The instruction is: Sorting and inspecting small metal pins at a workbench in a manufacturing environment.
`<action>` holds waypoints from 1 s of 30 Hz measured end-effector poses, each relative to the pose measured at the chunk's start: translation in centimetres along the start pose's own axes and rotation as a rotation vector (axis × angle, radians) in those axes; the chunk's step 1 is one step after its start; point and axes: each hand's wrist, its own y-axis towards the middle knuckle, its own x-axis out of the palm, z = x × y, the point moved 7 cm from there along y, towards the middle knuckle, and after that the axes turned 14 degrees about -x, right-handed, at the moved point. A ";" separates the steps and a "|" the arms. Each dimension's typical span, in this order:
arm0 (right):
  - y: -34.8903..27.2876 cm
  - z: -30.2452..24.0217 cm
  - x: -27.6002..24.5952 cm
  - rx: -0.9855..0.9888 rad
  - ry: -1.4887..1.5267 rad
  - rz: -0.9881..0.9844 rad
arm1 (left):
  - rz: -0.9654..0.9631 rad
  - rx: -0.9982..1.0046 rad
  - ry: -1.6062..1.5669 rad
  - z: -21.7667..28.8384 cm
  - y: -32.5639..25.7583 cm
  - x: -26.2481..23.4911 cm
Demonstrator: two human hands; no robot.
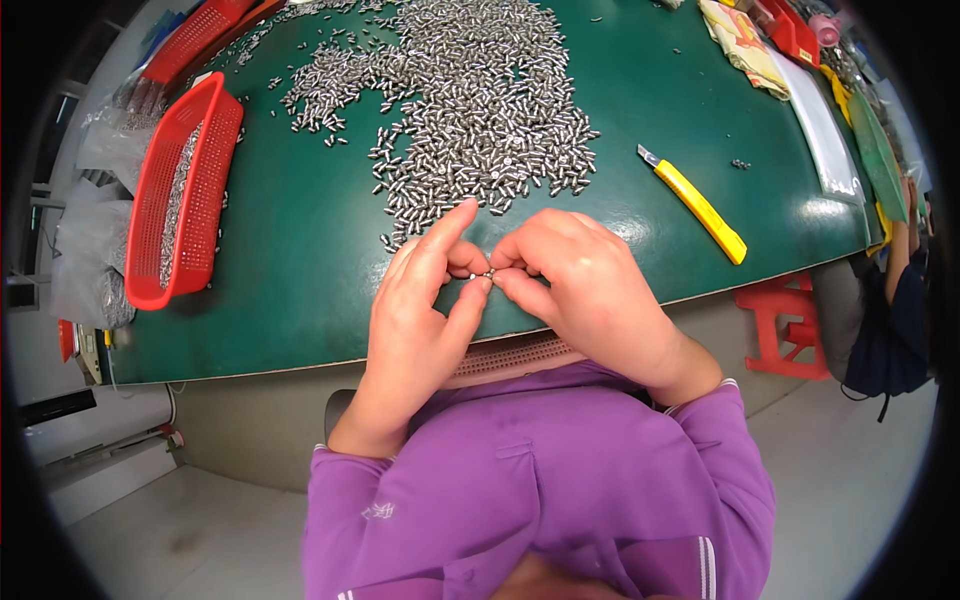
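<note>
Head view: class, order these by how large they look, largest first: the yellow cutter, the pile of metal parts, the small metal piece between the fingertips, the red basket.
1. Pile of metal parts
2. Red basket
3. Yellow cutter
4. Small metal piece, partly covered by fingers

Hands (405, 290) (595, 285) pinching, close (one left finger (449, 228) raised)

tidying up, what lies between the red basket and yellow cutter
Head view: green tabletop, a heap of small metal pieces and, on the near side, the left hand and right hand.
</note>
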 end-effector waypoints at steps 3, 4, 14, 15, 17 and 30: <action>0.0 -0.1 0.0 -0.032 0.002 0.000 | 0.012 0.024 0.036 0.2 0.0 -0.1; 0.0 -0.1 0.1 -0.041 0.000 0.001 | 0.012 0.025 0.036 0.2 0.0 -0.1; 0.6 -0.5 0.1 -0.056 -0.074 -0.069 | -0.017 -0.002 0.056 0.4 0.1 -0.1; 0.7 -0.5 0.2 -0.055 -0.074 -0.068 | -0.021 -0.002 0.049 0.4 0.1 -0.1; 0.8 -0.6 0.6 -0.058 -0.103 -0.087 | -0.024 0.003 0.040 0.3 0.1 -0.2; 0.5 -0.4 0.1 -0.086 -0.022 -0.043 | -0.066 -0.012 -0.041 0.3 -0.2 -0.2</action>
